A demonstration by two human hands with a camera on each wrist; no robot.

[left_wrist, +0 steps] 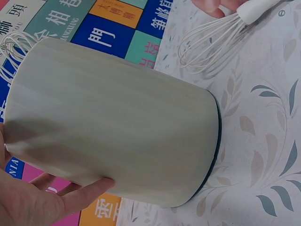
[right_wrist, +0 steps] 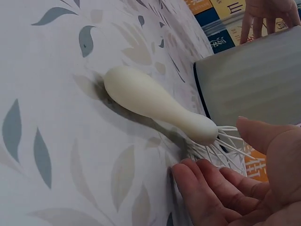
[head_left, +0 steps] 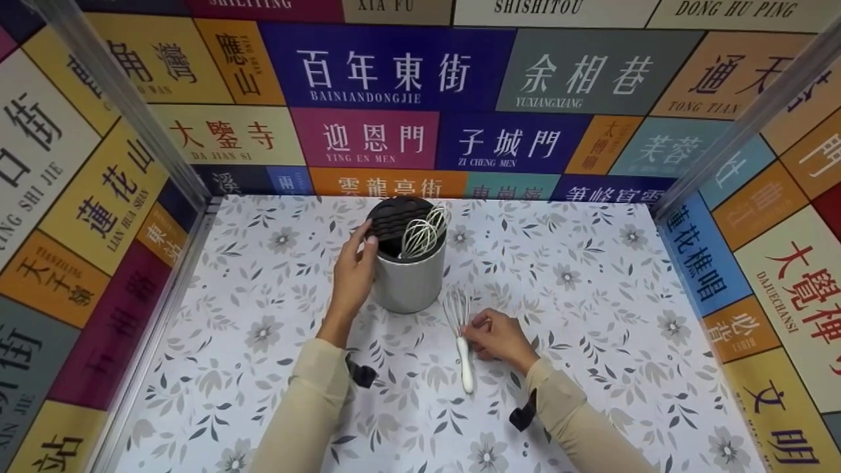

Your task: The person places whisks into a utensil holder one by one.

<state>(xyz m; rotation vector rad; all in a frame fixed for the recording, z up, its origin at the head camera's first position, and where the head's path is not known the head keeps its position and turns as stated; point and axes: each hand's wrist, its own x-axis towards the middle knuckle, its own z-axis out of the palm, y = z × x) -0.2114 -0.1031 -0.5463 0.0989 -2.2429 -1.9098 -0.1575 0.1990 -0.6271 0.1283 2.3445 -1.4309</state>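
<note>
A grey cylindrical utensil holder (head_left: 409, 289) stands upright on the patterned tabletop, with a black slatted insert (head_left: 394, 220) in its mouth. The wire head of a whisk (head_left: 424, 236) sticks out of the holder at its right. My left hand (head_left: 353, 272) touches the holder's left side and rim, fingers mostly straight. Right of the holder, another whisk (head_left: 464, 358) lies with its pale handle towards me. My right hand (head_left: 500, 338) is at its neck; in the right wrist view, the thumb (right_wrist: 256, 134) and fingers (right_wrist: 202, 188) stand apart around the wires.
A white tabletop (head_left: 565, 407) with a grey leaf-and-flower print lies under everything. Panels with coloured Chinese signs (head_left: 387, 69) rise at the back and both sides. Pale corner posts (head_left: 131, 98) edge the space.
</note>
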